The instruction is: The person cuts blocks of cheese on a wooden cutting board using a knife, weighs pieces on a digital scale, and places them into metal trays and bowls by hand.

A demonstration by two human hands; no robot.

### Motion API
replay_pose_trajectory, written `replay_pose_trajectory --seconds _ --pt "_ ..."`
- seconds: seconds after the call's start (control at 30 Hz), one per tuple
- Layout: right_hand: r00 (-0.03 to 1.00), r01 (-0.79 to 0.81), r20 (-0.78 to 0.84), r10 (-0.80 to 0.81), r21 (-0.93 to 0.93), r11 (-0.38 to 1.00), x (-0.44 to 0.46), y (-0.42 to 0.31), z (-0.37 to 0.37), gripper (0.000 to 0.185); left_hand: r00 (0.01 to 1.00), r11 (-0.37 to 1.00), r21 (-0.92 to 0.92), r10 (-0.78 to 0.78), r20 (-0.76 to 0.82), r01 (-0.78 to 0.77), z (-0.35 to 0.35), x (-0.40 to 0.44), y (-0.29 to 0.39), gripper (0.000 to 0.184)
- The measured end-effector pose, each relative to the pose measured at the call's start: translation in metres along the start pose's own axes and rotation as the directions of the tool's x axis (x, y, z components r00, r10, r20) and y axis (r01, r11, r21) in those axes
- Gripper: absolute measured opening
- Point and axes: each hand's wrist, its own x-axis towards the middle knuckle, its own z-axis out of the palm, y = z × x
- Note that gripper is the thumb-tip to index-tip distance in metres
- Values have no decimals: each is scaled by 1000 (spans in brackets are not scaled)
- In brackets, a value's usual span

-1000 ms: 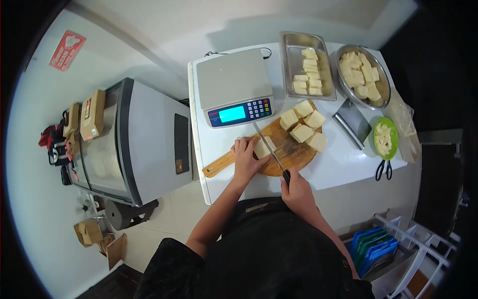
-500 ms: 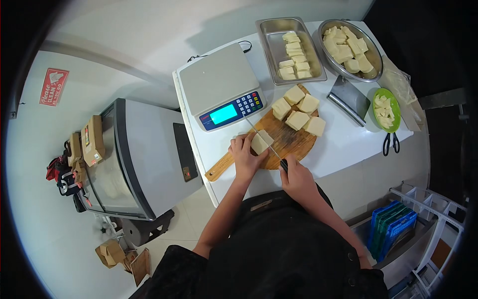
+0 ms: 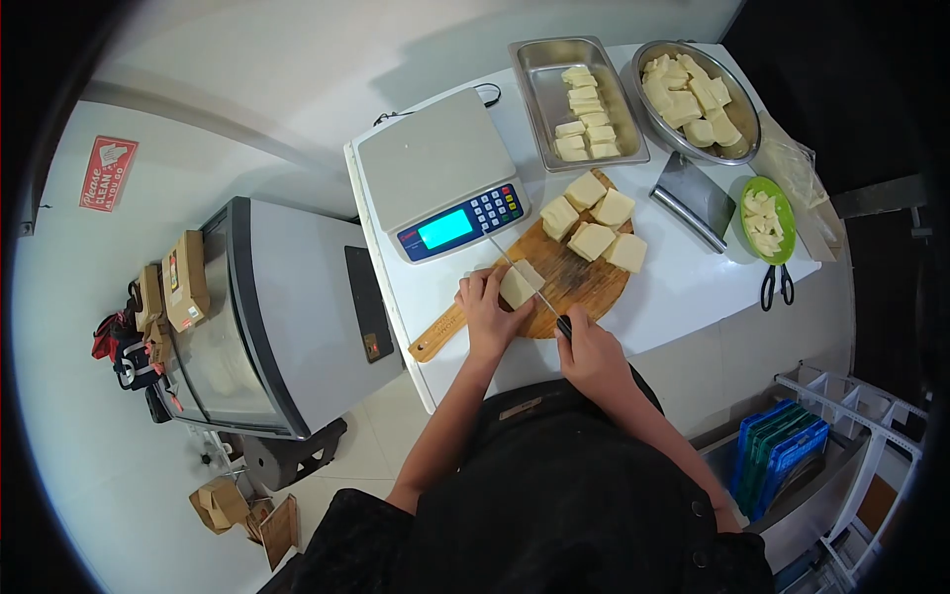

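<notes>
My right hand (image 3: pixel 596 356) grips the black handle of a knife (image 3: pixel 533 287). Its thin blade lies diagonally along the right side of a pale yellow block (image 3: pixel 518 283), which looks like butter or cheese. From the left, my left hand (image 3: pixel 487 312) closes its fingers and thumb around that block. Both rest over a round wooden cutting board (image 3: pixel 579 281) whose handle points to the lower left. Several thick pale blocks (image 3: pixel 594 241) sit on the board's far part. How deep the blade is in the block, I cannot tell.
Behind the board stands a digital scale (image 3: pixel 435 163). A steel pan (image 3: pixel 542 94) with cut pieces, a steel bowl (image 3: pixel 749 99) of slabs, a bench scraper (image 3: pixel 695 198), a green bowl (image 3: pixel 787 213) and black-handled scissors (image 3: pixel 778 287) lie to the right on the white table (image 3: pixel 683 307).
</notes>
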Motion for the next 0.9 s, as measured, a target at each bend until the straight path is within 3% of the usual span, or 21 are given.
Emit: replay_pose_trajectory --seconds 0.47,0.67,0.9 --pt "997 11 77 -3 -108 994 2 0 7 18 999 999 -48 18 35 -16 -3 1 -4 60" --pt "995 -2 98 11 -89 996 12 15 18 18 996 998 -57 8 85 -3 -9 2 -3 59" --pt "990 -42 132 51 -65 997 18 14 18 20 999 994 -110 29 39 -24 -12 8 0 52"
